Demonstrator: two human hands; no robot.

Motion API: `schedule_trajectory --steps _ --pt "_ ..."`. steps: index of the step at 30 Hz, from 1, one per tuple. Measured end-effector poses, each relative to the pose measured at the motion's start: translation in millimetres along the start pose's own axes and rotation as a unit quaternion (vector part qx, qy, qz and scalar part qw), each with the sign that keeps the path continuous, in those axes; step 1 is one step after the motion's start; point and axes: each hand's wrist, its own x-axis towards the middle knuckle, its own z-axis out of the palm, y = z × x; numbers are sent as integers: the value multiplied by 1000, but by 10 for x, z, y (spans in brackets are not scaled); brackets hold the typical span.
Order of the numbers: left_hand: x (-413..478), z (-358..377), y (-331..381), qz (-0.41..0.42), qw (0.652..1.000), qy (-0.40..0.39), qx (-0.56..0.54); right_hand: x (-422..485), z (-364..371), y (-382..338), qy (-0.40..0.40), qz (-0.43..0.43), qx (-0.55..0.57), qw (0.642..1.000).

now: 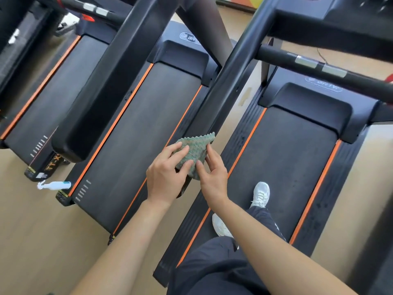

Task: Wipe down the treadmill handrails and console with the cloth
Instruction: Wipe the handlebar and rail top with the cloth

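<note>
A green fluffy cloth [196, 147] is held between both hands above the left edge of the treadmill belt [287, 171] that I stand on. My left hand [165, 175] grips its lower left part with curled fingers. My right hand [213, 177] pinches its right edge with thumb and fingertips. The black left handrail [231, 67] of this treadmill rises diagonally just beyond the cloth. A crossbar with two silver pulse sensors [321, 67] runs to the right, below the console [340, 20] at the top right.
A second treadmill [138, 128] lies to the left, its thick black handrail [100, 86] ending near its belt. A white spray bottle [54, 185] lies on the wooden floor by its rear corner. A third treadmill sits at far left. My white shoes [261, 193] stand on the belt.
</note>
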Motion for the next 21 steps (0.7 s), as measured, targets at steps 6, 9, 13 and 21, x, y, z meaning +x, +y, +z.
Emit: schedule_trajectory --steps 6,9,13,21 --pt "574 152 280 -43 999 -16 4 571 -284 -379 1 -37 -28 999" --pt "870 246 417 -66 997 -29 1 875 -417 -515 -5 -56 -52 997" --pt "1238 357 600 -88 995 -40 4 1268 -614 -678 -16 -69 -75 995" --pt "1927 569 1014 -101 993 -66 21 2041 -968 -1047 -24 -95 -128 987"
